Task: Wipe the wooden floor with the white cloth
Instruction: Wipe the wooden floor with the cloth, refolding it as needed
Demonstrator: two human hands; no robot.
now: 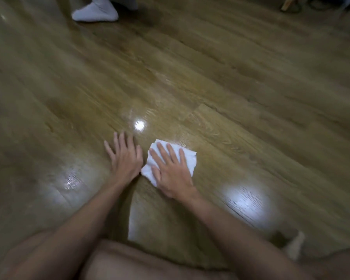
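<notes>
The white cloth lies flat on the wooden floor, folded into a rough square with no clear long axis; its corners point away from the person and back toward them. It sits directly under the right hand, so for the coming stroke the cloth is not off to any side of that hand but beneath its palm, with the far corner and the right edge of the cloth showing past the fingertips. The right hand presses down on it with fingers straight and spread, not curled round the fabric.

The left hand rests on bare floor just beside the cloth's left edge, also flat with fingers splayed, holding nothing. It reads as a brace for the person's weight. The right hand is plainly the working one, being on the cloth, while the left only borders it.

Beyond the cloth, a bright glare spot sits on the boards just past the left hand's fingertips, and two broader glare patches lie nearer the person, one to each side of the cloth. Judging by this, the next sweep could go any way across open floor, most easily forward or to the right.

Counted: one cloth, two hands, three glare patches. Far beyond the cloth stands one white-socked foot of another person.
</notes>
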